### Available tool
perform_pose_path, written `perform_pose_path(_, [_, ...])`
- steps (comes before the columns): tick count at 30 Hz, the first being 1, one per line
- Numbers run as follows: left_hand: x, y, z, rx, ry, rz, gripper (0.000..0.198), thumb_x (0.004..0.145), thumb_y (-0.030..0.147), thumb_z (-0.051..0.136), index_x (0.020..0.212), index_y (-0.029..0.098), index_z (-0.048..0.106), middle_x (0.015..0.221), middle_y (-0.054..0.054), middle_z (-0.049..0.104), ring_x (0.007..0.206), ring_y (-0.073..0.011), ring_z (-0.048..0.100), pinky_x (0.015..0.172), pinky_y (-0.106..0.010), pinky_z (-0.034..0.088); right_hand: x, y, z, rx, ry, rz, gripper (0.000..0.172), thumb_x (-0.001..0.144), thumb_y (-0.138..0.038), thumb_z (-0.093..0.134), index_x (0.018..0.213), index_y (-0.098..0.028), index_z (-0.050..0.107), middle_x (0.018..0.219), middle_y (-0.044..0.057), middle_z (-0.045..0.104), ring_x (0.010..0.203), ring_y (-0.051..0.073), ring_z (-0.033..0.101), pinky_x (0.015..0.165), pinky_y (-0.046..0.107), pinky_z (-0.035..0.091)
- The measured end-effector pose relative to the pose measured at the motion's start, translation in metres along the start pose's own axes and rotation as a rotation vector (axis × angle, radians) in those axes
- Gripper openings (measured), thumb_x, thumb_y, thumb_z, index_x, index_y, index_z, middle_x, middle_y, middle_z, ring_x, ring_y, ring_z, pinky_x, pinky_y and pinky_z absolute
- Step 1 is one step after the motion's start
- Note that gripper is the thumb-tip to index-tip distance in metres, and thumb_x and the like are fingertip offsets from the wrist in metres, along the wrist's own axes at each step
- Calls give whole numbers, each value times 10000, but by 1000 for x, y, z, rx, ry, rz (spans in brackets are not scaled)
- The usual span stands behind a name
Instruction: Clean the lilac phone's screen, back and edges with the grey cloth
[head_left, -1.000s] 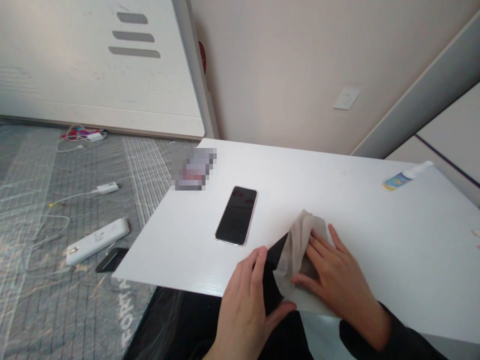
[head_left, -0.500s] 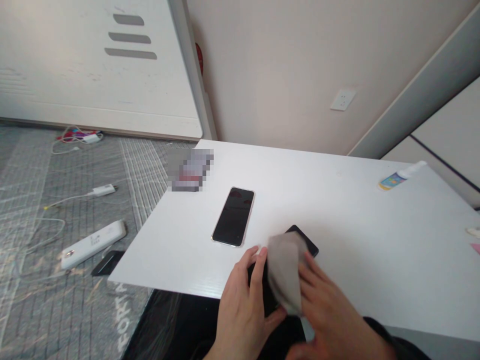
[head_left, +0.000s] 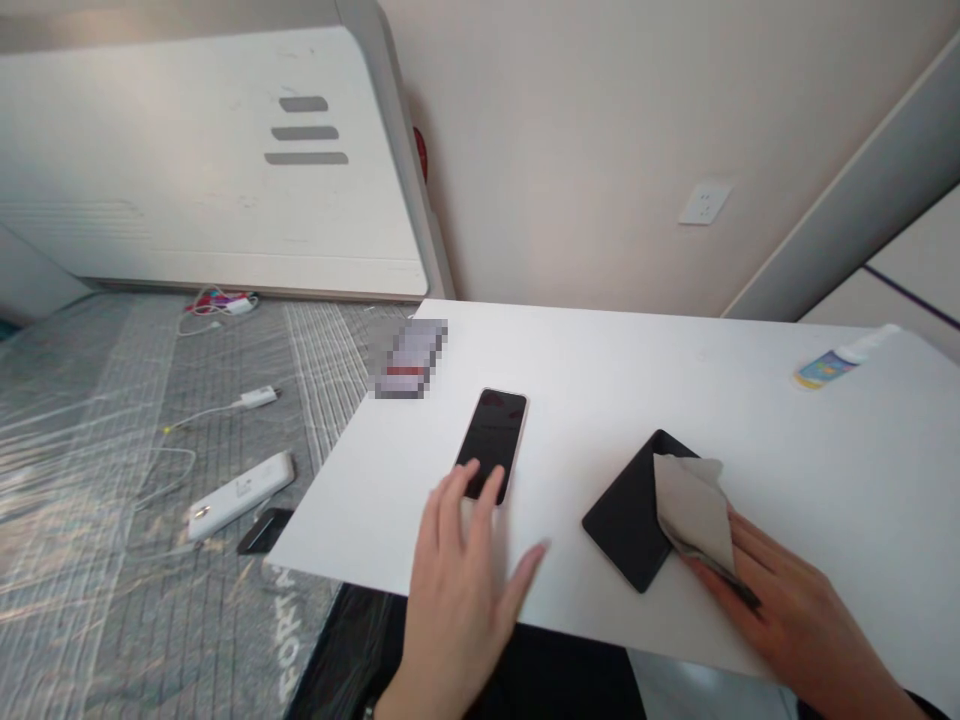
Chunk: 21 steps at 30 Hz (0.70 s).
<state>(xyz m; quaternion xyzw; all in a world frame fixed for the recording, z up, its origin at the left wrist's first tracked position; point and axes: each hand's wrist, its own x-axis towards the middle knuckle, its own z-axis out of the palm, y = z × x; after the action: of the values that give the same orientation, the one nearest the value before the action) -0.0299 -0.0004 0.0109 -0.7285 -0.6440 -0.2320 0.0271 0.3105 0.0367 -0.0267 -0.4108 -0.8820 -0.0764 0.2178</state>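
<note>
My left hand (head_left: 457, 590) reaches over the near end of a smartphone (head_left: 493, 430) with a dark screen and a clear case. Its fingers are spread; two fingertips overlap the screen, though whether they press on it I cannot tell. In my right hand (head_left: 787, 600) is a folded grey cloth (head_left: 694, 505), gripped at its near side. Just under the cloth lies a flat black rectangular item (head_left: 630, 515), turned cornerwise on the white table. The cloth and my right fingers hide part of it.
A small spray bottle (head_left: 829, 368) lies on the right of the white table (head_left: 585, 365). At the far left corner is a blurred-out flat item (head_left: 412, 360). On the floor are a white power bank (head_left: 240, 495), a black item (head_left: 265, 531) and a charging cable (head_left: 255, 398).
My left hand has left the black item and moved over the phone, its fingers spreading. The black item now lies further right on the table, with the cloth and my right hand.
</note>
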Motion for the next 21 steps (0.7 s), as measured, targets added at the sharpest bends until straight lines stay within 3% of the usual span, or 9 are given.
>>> perform_pose_path(2, [14,-12,3,85,2,-65,962,925,665,638,1619,115,260,1649,-283,328,1515,-468,356,1173,-671,396,-2,5,3,20,-20,16,380,1075,-339,484,1272,-79,679,1450,238,625,1284,402,658,1015,557,618])
perform_pose_path(4, [27,-21,8,125,-28,-79,1134,875,737,648,1645,74,145,1641,-308,345,1511,-498,349,1168,-710,375,2,10,5,60,-57,-18,367,1068,-329,493,1271,-102,698,1448,212,637,1341,402,615,1041,556,608])
perform_pose_path(7, [43,-26,11,87,-51,-96,1031,929,570,681,1650,89,124,1526,-254,524,1423,-430,489,1159,-649,422,16,14,3,174,-123,-90,331,1043,-241,512,1289,-158,717,1395,144,692,1435,357,532,1139,533,540])
perform_pose_path(10, [50,-30,4,-20,-42,-126,954,913,384,686,1652,108,150,1358,-198,632,1225,-351,640,1027,-520,559,40,14,0,336,-216,-119,367,1009,-137,500,1286,-196,733,1400,106,696,1497,309,458,1237,519,423])
perform_pose_path(13, [42,-38,-8,-46,38,-171,883,892,368,662,1637,143,246,1341,-169,627,1144,-326,689,910,-448,617,72,5,0,481,-361,-150,383,989,-81,488,1246,-186,752,1375,110,708,1494,292,468,1282,517,344])
perform_pose_path(16, [23,-46,-23,7,168,-197,779,918,451,622,1602,188,361,1380,-149,609,1183,-345,683,926,-463,617,110,-14,11,592,-444,-209,335,979,-61,499,1146,-158,774,1302,133,732,1465,291,504,1311,521,275])
perform_pose_path(19, [5,-52,-39,36,223,-218,761,935,523,598,1599,219,383,1403,-141,606,1230,-368,664,944,-491,610,145,-32,27,707,-396,-286,293,994,-85,503,1105,-161,762,1235,123,751,1444,277,518,1313,518,261])
perform_pose_path(21, [-4,-53,-46,51,224,-199,805,929,528,613,1620,211,346,1414,-148,607,1240,-367,660,919,-473,622,162,-35,34,782,-291,-249,275,1008,-142,506,1157,-169,735,1253,120,746,1395,276,561,1272,513,340])
